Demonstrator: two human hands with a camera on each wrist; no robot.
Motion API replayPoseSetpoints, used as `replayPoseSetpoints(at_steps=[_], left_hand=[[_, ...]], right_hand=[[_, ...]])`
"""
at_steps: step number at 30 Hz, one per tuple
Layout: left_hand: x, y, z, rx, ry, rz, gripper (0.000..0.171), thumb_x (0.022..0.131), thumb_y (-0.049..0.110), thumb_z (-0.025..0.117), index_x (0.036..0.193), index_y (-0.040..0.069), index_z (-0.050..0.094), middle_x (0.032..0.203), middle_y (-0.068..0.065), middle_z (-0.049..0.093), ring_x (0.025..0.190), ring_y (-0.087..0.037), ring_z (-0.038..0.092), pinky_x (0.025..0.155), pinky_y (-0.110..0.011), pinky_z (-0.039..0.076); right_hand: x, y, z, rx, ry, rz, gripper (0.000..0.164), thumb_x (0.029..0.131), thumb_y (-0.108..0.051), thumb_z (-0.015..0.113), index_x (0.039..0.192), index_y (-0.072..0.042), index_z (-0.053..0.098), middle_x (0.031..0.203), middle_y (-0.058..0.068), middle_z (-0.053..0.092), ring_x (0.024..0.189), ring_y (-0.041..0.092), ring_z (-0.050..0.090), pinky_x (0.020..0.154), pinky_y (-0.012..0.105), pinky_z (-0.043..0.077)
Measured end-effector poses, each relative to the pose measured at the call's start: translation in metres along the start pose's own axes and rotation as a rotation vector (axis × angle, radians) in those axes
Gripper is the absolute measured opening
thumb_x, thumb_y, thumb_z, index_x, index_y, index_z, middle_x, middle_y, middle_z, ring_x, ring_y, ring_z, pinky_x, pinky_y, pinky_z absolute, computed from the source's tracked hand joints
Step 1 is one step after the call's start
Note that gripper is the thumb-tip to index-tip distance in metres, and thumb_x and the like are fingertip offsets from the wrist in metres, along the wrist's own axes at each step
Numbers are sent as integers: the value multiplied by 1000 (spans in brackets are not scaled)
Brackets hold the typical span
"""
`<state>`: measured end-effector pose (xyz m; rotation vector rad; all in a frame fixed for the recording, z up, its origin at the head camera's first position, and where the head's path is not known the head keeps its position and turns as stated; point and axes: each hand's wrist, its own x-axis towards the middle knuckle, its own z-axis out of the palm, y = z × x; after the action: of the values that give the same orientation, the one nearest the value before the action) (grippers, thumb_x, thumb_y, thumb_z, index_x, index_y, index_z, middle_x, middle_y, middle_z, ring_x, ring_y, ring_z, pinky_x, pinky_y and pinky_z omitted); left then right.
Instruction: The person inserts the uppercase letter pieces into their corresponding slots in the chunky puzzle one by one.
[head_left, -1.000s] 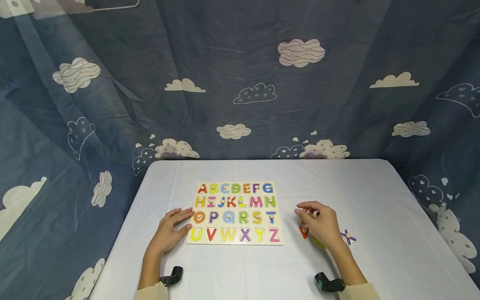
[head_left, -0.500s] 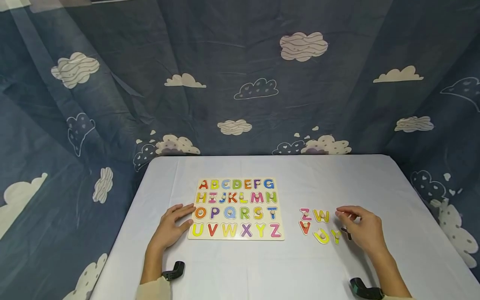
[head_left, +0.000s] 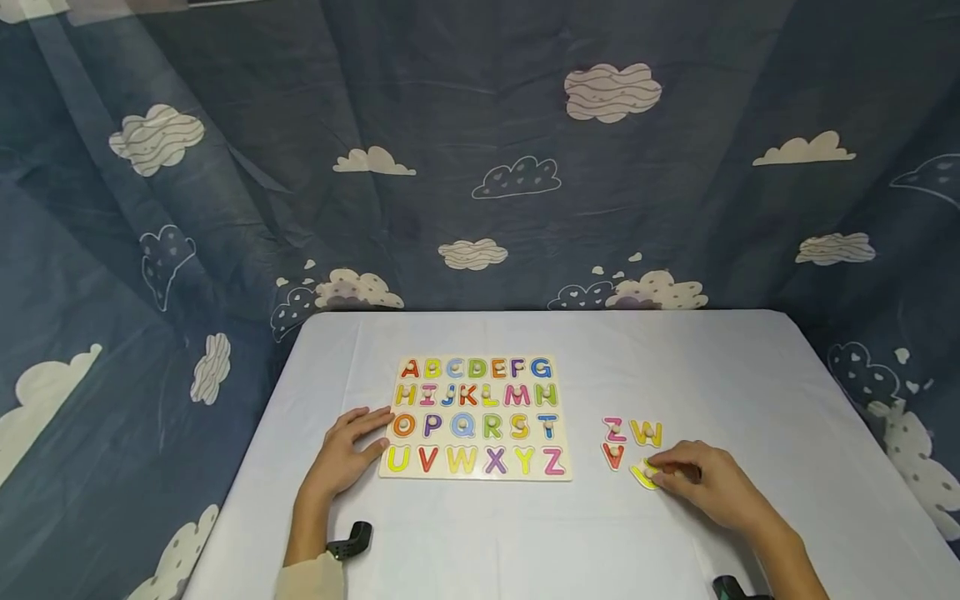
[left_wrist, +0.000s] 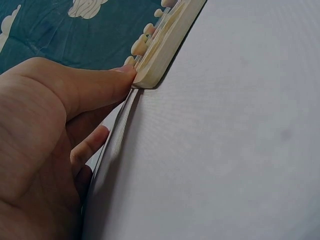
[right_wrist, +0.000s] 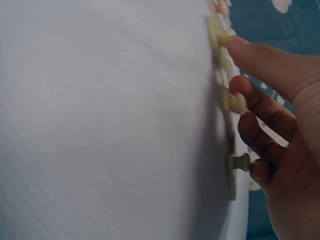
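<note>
A wooden alphabet puzzle board (head_left: 566, 417) lies on the table, with knobbed letters in its upper rows and coloured knobless letters in its bottom row. Along its left edge my left hand (head_left: 343, 457) rests with extended fingers; its thumb (left_wrist: 112, 82) touches the corner in the left wrist view. To the right of the board, my right hand (head_left: 712, 483) pinches the knob of a yellow letter U piece (head_left: 642, 477), which lies on the cloth. Beneath that hand, knobs of other pieces (right_wrist: 235, 103) show in the right wrist view; the head view hides those pieces.
Beside the U lie a pink Z piece (head_left: 614, 429), a yellow W piece (head_left: 647, 433) and a red V piece (head_left: 612, 456). A white cloth (head_left: 465, 533) covers the table. Behind it hangs a dark blue curtain (head_left: 420, 92) with clouds.
My right hand first moved right, away from above the loose letters, then came back left and down onto the U piece, covering the Y. My left hand has stayed at the board's edge.
</note>
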<state>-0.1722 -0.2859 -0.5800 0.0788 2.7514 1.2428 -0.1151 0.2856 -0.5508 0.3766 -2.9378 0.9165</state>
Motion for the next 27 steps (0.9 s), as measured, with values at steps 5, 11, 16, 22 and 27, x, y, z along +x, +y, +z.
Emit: replayPoseSetpoints(at_steps=[5,11,16,22,27], left_hand=[[-1,0,0,0,2,14,48,93,23,76,140,27,66,153,12,55,152,-26,30,119,-68,23],[-3,-1,-1,1,11,19,47,94,22,75,140,27,66,152,13,56,152,-26,31,119,-68,22],[-4,0,-1,-7,11,15,44,96,21,72,139,28,66,153,13,55,152,-26,30,120,-67,21],[-4,1,-1,-10,10,4,44,96,20,73,139,27,67,153,13,56,153,-25,30,120,-66,20],[-3,1,-1,-12,10,-10,45,96,20,73,139,29,67,153,14,55,153,-24,29,120,-66,20]], right_hand=[[1,-4,6,-22,7,-40,22,79,-29,89,100,-31,81,89,-22,69,78,-1,51,69,23,38],[2,-5,9,-49,36,-48,19,80,-29,88,97,-35,81,88,-24,69,78,-1,48,72,26,32],[3,-12,7,-71,39,-8,15,82,-32,87,95,-34,80,90,-24,69,83,0,50,75,28,36],[14,-28,6,-60,60,-10,13,84,-33,86,95,-31,79,85,-25,65,88,4,54,81,36,46],[32,-53,19,-14,91,-61,12,85,-28,85,95,-27,79,84,-23,64,91,9,56,87,44,44]])
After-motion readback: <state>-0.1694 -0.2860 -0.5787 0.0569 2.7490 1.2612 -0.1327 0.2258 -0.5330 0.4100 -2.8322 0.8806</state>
